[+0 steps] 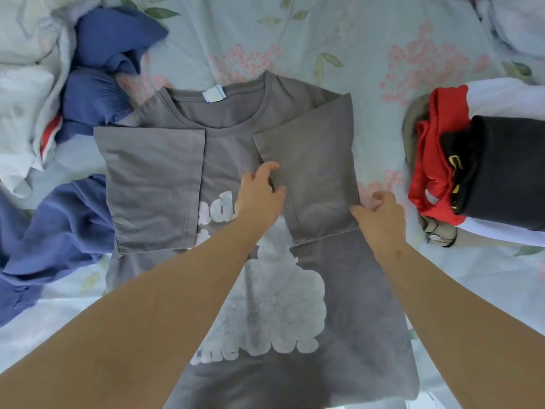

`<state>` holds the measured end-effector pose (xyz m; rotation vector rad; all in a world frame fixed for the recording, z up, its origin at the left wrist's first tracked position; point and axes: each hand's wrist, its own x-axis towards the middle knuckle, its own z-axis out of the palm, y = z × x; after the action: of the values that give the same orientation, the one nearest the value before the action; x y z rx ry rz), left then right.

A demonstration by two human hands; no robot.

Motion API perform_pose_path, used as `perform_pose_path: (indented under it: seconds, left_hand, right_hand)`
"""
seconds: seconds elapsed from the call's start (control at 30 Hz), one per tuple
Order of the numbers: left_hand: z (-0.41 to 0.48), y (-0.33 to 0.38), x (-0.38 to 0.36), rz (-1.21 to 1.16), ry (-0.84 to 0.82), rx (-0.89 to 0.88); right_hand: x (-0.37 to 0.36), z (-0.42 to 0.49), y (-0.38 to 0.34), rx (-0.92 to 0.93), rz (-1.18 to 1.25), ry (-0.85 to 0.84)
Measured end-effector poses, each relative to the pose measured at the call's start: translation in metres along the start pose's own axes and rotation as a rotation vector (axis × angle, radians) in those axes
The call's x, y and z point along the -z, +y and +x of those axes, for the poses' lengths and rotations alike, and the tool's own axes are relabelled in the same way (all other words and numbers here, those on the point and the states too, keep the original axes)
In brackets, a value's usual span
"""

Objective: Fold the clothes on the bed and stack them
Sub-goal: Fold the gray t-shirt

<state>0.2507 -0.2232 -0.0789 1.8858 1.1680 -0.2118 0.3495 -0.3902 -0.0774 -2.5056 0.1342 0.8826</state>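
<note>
One grey T-shirt (pixel 283 119) lies flat on the bed under two working hands.

The soft jersey shirt, round-necked with a cracked white print, lies face up beneath both forearms, its two short sleeves folded inward as flat rectangles. The left hand (pixel 261 191) pinches the inner hem of one folded panel between thumb and fingers. Just right of it, the right hand (pixel 382 215) curls its fingers round that panel's outer edge. Left of the left hand lie two crumpled blue heaps (pixel 53 225) beside rumpled white bedding (pixel 20 93). Right of the right hand sits one stack of folded clothes (pixel 436 160) with black, red, white and khaki layers. A smooth floral sheet (pixel 324 31) lies under everything.
</note>
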Motion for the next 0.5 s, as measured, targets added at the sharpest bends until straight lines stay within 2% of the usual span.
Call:
perform_pose_path:
  seconds: [0.07, 0.13, 0.2, 0.3, 0.4, 0.5]
  left_hand:
    - [-0.001, 0.012, -0.009, 0.199, -0.040, -0.176]
    - [0.003, 0.027, -0.018, 0.269, -0.081, -0.242]
    - [0.009, 0.044, -0.028, 0.224, -0.113, -0.203]
    - [0.017, 0.070, -0.052, 0.186, -0.183, -0.176]
    - [0.022, 0.090, -0.076, 0.327, -0.207, -0.092]
    - [0.026, 0.099, -0.093, 0.483, -0.109, -0.037]
  right_hand:
    - [0.001, 0.002, 0.013, -0.038, 0.043, -0.114]
    - [0.004, 0.003, 0.026, -0.037, 0.000, -0.156]
    - [0.009, 0.004, 0.039, -0.054, 0.020, -0.151]
    - [0.015, 0.007, 0.057, -0.136, 0.205, -0.133]
    - [0.019, 0.011, 0.066, -0.154, 0.340, -0.189]
    - [0.023, 0.016, 0.070, -0.148, 0.408, -0.253]
